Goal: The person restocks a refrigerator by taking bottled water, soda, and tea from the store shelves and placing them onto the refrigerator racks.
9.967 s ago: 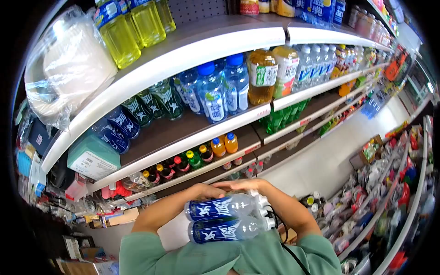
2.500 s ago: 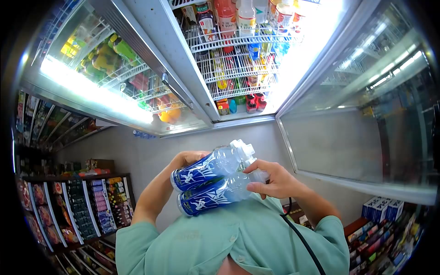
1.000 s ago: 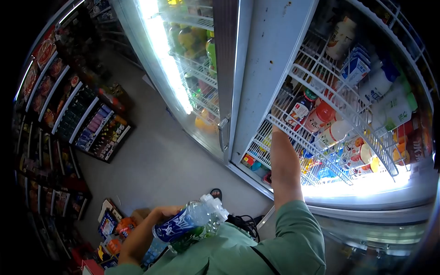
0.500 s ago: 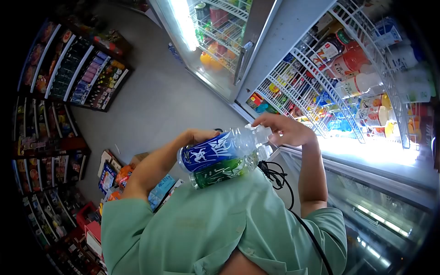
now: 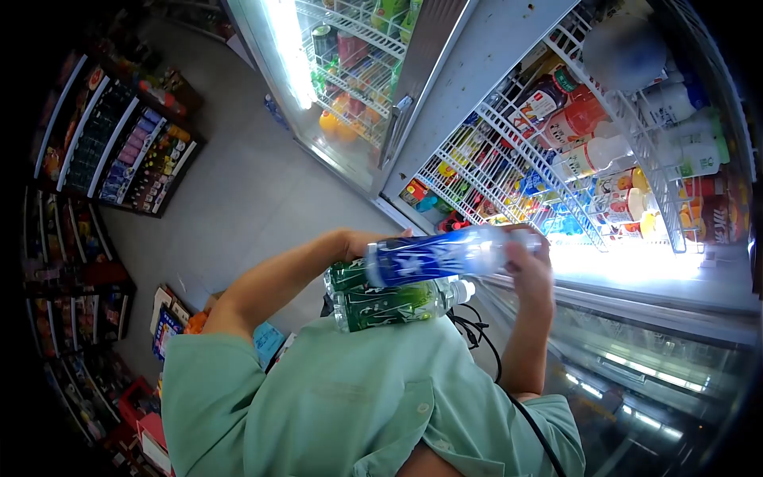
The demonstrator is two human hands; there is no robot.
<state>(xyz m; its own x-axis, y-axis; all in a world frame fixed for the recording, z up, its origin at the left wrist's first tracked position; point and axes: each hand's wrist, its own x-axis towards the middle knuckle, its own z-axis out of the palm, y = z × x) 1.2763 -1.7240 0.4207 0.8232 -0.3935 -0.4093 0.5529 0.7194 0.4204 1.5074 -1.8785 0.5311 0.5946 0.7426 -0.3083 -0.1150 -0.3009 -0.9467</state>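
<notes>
My right hand (image 5: 531,262) grips the neck end of a blue-labelled clear plastic bottle (image 5: 425,258), blurred by motion. This bottle lies across and above two green-labelled bottles (image 5: 389,306) held close to my chest. My left hand (image 5: 362,242) wraps around the green-labelled bottles from the far side, its fingers mostly hidden behind them. A part of the second green bottle (image 5: 342,276) shows behind the blue one. Whether my left hand also touches the blue bottle, I cannot tell.
At the right, an open lit fridge holds drinks on white wire racks (image 5: 548,179). Its glass door (image 5: 350,119) swings out ahead. Snack shelves (image 5: 119,135) line the left. A black cable (image 5: 497,358) hangs by my right arm; boxes (image 5: 165,330) lie at left.
The blue-labelled bottle has moved right and away from the bundle, now gripped by my right hand at its neck. A second green-labelled bottle shows beneath. The view has shifted slightly.
</notes>
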